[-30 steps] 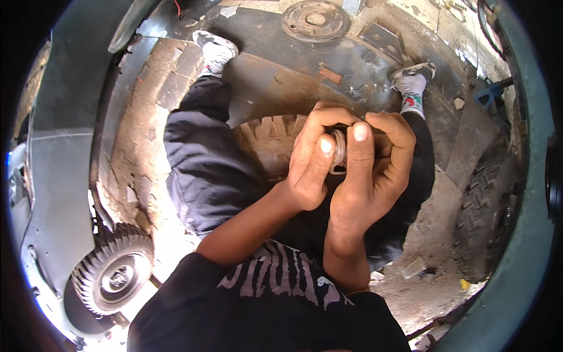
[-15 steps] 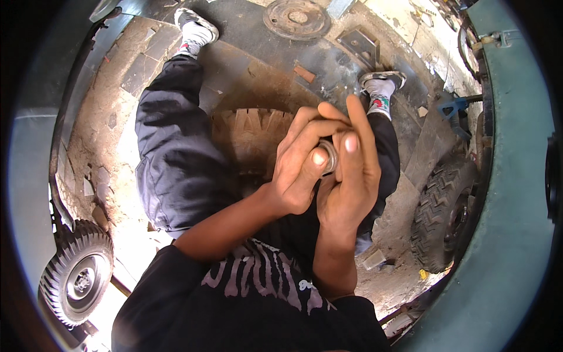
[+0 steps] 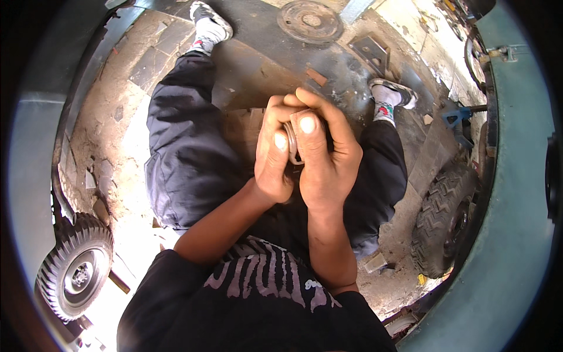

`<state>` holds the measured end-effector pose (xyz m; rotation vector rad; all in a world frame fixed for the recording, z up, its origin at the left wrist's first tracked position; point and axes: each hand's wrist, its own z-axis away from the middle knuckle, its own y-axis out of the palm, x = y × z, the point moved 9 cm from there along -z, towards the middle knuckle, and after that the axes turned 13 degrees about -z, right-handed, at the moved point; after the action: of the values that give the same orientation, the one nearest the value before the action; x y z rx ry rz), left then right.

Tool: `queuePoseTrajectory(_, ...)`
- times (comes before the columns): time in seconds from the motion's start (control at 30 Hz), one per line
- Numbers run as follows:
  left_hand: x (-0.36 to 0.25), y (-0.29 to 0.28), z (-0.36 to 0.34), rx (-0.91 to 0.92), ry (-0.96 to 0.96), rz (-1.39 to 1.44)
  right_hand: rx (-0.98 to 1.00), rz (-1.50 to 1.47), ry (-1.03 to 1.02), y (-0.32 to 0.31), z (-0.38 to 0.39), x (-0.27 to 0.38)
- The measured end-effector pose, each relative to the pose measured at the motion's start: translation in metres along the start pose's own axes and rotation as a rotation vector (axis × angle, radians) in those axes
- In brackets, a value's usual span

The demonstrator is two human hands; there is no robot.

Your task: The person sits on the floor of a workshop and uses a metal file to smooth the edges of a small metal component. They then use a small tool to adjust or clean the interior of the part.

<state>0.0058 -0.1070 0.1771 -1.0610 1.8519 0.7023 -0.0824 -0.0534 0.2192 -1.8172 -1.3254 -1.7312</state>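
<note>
My left hand and my right hand are closed together in front of my body. Between them shows the curved edge of a small metal ring, which both hands grip. My thumbs lie along its two sides, the right one higher. Most of the ring, and whatever part it may belong to, is hidden by my fingers. Beside the right thumb's tip is a brownish edge too small to make out. Behind and below the hands, a dusty tyre tread lies between my legs, partly covered.
A round rusty metal disc lies on the floor ahead, near a small brick-coloured piece and a dark metal bracket. Wheels stand at left and right. A blue tool and a green panel are on the right.
Both hands have shifted left with the ring. My right fingers, raised earlier, have folded over toward the left hand, and the right thumb now presses by the ring.
</note>
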Motion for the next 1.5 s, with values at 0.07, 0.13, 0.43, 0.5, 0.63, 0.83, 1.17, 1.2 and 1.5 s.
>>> queuePoseTrajectory(0.07, 0.001, -0.006, -0.005, -0.012, -0.008, 0.035, 0.008, 0.293, -0.395, 0.011, 0.003, 0.026)
queuePoseTrajectory(0.13, 0.006, -0.013, -0.011, -0.040, 0.032, -0.026, 0.036, 0.508, -0.663, 0.027, 0.011, 0.038)
queuePoseTrajectory(0.43, 0.058, -0.021, 0.015, -0.078, -0.216, 0.344, -0.342, -0.039, -0.165, -0.078, 0.026, -0.031)
queuePoseTrajectory(0.5, 0.072, -0.030, 0.010, -0.072, -0.289, 0.515, -0.438, 0.050, -0.065, -0.111, 0.039, -0.052)
queuePoseTrajectory(0.63, 0.083, -0.037, -0.008, -0.050, -0.411, 0.754, -0.503, 0.100, 0.071, -0.158, 0.066, -0.103)
queuePoseTrajectory(0.83, 0.093, -0.016, -0.039, 0.054, -0.539, 0.902, -0.083, 0.470, 0.059, -0.118, 0.062, -0.129)
queuePoseTrajectory(1.17, 0.106, 0.035, -0.005, 0.034, -0.616, 0.249, -0.411, 0.376, 0.048, -0.113, 0.071, -0.134)
queuePoseTrajectory(1.2, 0.116, 0.036, 0.004, 0.112, -0.598, 0.147, -0.432, 0.405, 0.004, -0.112, 0.071, -0.128)
queuePoseTrajectory(1.5, 0.119, 0.039, -0.040, 0.255, -0.730, -0.212, -0.296, 0.346, 0.048, -0.100, 0.058, -0.109)
